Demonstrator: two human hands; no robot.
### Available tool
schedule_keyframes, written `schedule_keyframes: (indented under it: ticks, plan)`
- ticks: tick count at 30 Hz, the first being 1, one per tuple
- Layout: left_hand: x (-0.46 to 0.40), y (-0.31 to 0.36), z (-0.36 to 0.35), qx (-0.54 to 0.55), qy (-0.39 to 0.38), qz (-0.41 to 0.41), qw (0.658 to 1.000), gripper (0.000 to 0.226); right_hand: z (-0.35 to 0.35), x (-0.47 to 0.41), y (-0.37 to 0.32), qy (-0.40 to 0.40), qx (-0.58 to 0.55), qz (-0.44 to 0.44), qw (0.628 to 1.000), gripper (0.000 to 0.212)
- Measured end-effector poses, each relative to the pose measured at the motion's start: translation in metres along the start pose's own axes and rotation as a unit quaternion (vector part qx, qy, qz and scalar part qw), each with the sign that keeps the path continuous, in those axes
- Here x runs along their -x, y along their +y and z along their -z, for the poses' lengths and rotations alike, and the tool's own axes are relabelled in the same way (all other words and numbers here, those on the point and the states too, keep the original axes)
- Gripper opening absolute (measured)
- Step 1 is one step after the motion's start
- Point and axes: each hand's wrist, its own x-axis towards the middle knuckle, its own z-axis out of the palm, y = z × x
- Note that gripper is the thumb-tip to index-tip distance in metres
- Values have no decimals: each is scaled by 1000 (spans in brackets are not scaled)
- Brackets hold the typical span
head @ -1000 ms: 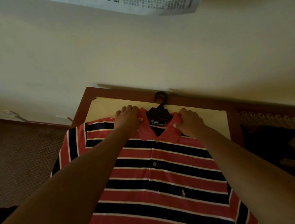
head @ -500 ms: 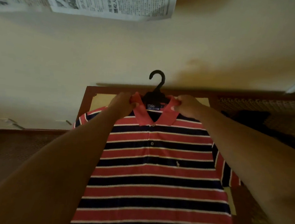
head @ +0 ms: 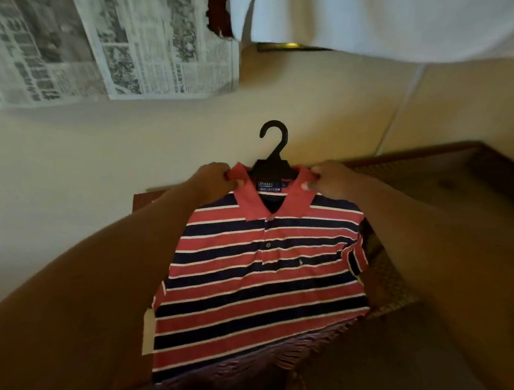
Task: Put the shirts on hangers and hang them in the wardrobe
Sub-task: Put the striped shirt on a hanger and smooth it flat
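Observation:
A polo shirt with red, navy and white stripes hangs in the air on a black plastic hanger, whose hook sticks up above the red collar. My left hand grips the shirt's left shoulder by the collar. At the right shoulder, my right hand pinches the collar in the same way. The hanger's arms are hidden inside the shirt. The shirt's lower part drapes toward me between my forearms.
A dark wooden table with a woven top stands to the right and behind the shirt. Newspaper sheets are stuck on the cream wall at upper left. A white cloth hangs at the top right.
Both hands have lifted the shirt on its hanger up off the table and it now hangs free. The view has swung upward and to the right.

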Motion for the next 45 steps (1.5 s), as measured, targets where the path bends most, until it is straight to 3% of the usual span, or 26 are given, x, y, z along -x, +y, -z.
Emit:
schedule_keyframes:
  ticks: [8, 12, 15, 20, 22, 27, 37, 42, 45]
  plan:
    - [25, 102, 14, 9, -19, -94, 995, 38, 60, 113, 30, 76, -3, -76, 994, 25]
    - [18, 153, 0, 10, -30, -142, 989, 35, 79, 153, 64, 113, -5, -120, 986, 26]
    - [12, 195, -16, 4, -45, -185, 982, 34, 93, 174, 99, 141, -11, -145, 979, 11]
    - [-4, 269, -58, -8, -76, -262, 962, 33, 118, 216, 161, 179, -35, -149, 972, 14]
    - [-14, 305, -80, -4, -91, -293, 952, 30, 126, 230, 196, 195, -45, -163, 966, 4]
    - [-41, 404, -146, -3, -135, -373, 918, 26, 153, 262, 303, 196, -61, -218, 954, 18]
    - [-103, 645, -298, -26, -206, -426, 881, 26, 222, 322, 535, 238, -115, -348, 899, 29]
    - [-142, 748, -360, -25, -227, -443, 867, 26, 258, 332, 629, 279, -157, -375, 870, 23]
    - [-173, 803, -397, -28, -238, -469, 850, 24, 277, 330, 684, 291, -156, -404, 853, 8]
